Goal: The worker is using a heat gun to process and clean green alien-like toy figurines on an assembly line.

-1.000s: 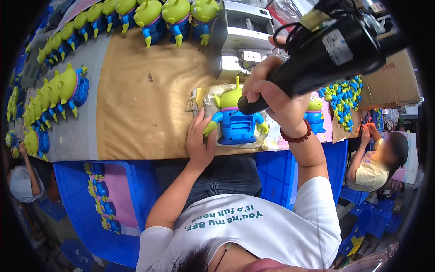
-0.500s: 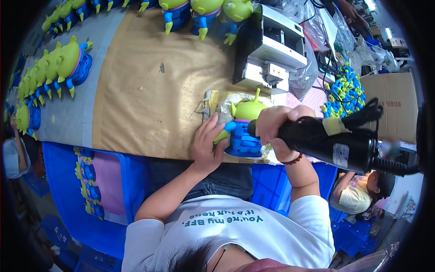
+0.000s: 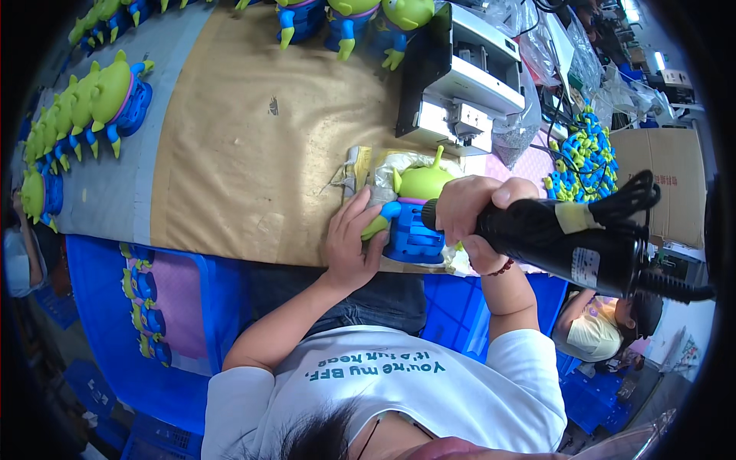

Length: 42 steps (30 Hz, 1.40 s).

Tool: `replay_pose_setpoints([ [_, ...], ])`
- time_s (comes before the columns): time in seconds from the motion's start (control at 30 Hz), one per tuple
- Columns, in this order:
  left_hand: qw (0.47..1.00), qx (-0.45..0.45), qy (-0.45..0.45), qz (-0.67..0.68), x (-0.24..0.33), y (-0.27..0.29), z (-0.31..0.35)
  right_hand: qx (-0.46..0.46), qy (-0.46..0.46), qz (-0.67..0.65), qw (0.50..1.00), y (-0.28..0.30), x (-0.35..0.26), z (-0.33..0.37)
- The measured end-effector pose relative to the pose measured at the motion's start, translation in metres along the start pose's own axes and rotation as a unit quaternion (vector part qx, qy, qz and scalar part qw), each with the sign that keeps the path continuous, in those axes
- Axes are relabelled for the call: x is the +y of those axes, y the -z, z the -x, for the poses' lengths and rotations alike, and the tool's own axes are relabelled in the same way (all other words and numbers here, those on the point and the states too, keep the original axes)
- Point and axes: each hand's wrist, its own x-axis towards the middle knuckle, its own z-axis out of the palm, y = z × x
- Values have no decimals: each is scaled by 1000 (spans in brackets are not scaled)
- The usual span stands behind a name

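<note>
A toy figure (image 3: 418, 236) with a green head and blue body lies on the brown-covered table in front of me. My left hand (image 3: 354, 239) is closed around the figure's green hand and blue arm, at its left side. My right hand (image 3: 474, 208) grips a black power screwdriver (image 3: 571, 241), held nearly level with its ridged front end against or close by the blue body. The tool's tip is hidden, so I cannot tell whether it touches a screw. Crumpled clear plastic (image 3: 389, 170) lies behind the figure.
Similar figures (image 3: 100, 100) stand in rows at left, with more along the far edge. A white-and-black device (image 3: 468, 84) stands behind the work spot. Small blue and green parts (image 3: 586, 157) are heaped right, near a cardboard box (image 3: 663, 184). A blue bin (image 3: 92, 299) sits below left; a co-worker (image 3: 598, 330) sits right.
The whole view has shifted slightly. Both hands keep their holds on the toy figure and the power screwdriver, with little visible movement between them.
</note>
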Motion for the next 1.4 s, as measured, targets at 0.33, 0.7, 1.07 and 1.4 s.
replay_pose_setpoints([
  [0.33, 995, -84, -41, -43, 5, 4, 1, 76, -89, 41, 992, -4, -2, 13],
  [0.7, 988, -82, -68, -110, 4, -4, 8, 247, -19, 140, 959, 60, -46, -26],
  [1.07, 988, -68, -88, -107, 3, -3, 10, 361, -175, 99, 911, 67, 10, -51],
  [1.4, 984, -51, -121, -119, -2, -9, 10, 256, -107, 8, 961, 22, -85, 30],
])
